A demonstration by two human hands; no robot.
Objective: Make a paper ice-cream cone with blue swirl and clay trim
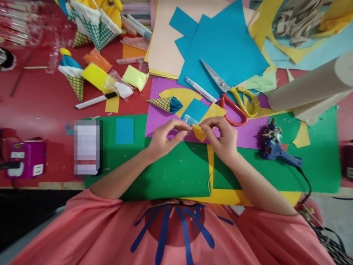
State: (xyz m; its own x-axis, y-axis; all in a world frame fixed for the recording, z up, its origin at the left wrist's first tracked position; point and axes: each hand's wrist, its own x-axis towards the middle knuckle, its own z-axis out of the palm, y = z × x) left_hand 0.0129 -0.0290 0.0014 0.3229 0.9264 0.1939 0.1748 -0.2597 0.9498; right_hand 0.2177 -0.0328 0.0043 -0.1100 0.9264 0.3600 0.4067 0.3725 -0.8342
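Both hands meet over the purple sheet (249,134) at the table's middle. My left hand (162,139) and my right hand (223,138) pinch a small folded yellow paper piece (199,132) between their fingertips. A bit of clear plastic (189,119) shows just behind the fingers. Beyond the hands lie a small blue square (195,109) and a checked yellow paper cone (164,103) with a blue top. Green paper (171,173) lies under my forearms.
Scissors (228,90) with red and yellow handles and a white marker (200,89) lie on blue paper (226,48) behind the hands. A blue glue gun (275,149) rests at the right, a cardboard roll (309,84) beyond it. More cones, foam pieces and a pen sit far left.
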